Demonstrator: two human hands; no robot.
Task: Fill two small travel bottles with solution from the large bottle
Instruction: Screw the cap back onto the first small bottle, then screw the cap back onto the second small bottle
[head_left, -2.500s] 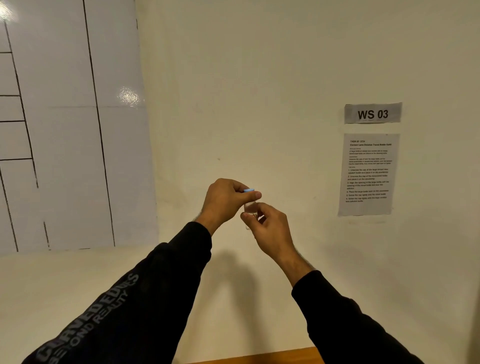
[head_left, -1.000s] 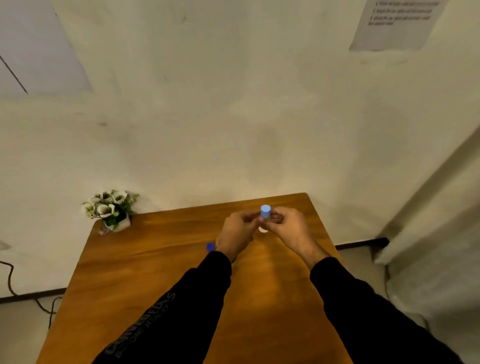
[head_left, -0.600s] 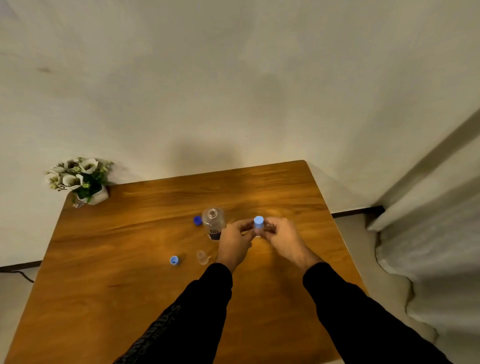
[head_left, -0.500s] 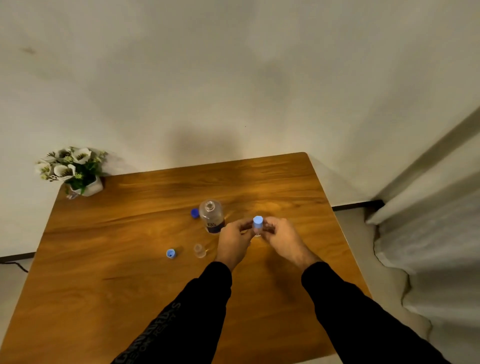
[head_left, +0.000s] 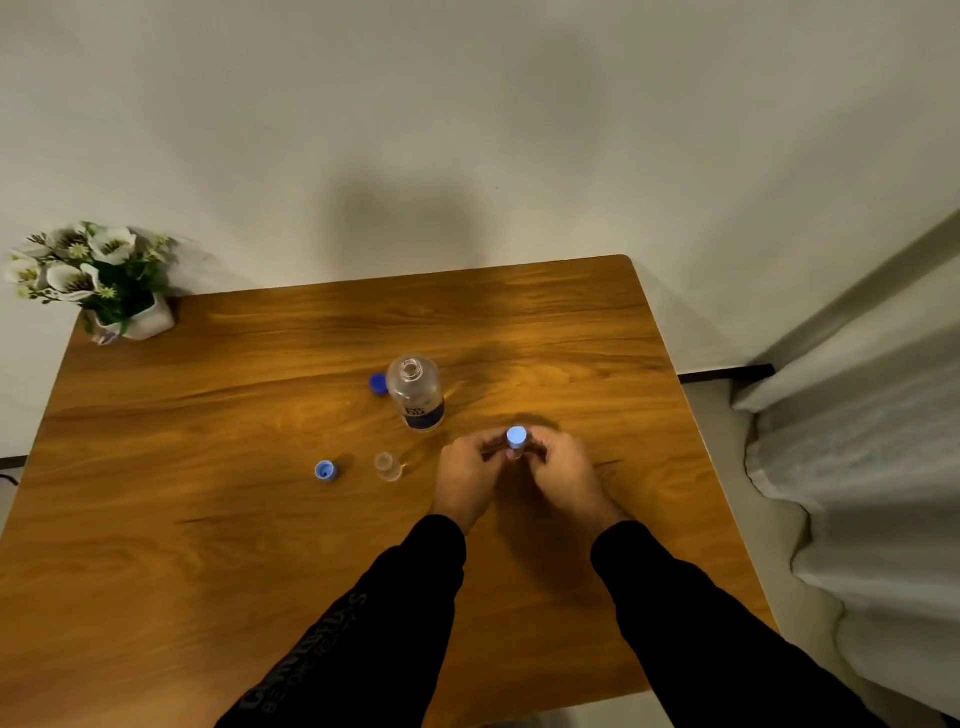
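A small clear travel bottle with a light blue cap stands between my two hands on the wooden table. My left hand and my right hand both pinch it with their fingertips. The large clear bottle stands open just behind my left hand, and its dark blue cap lies beside it on the left. A second small clear bottle stands uncapped left of my left hand. Its light blue cap lies further left.
A white pot of artificial flowers sits at the table's back left corner against the wall. A grey curtain hangs to the right of the table's right edge.
My view has swung down from the wall to the table. My hands have lowered the capped small bottle from chest height to the tabletop, still holding it.
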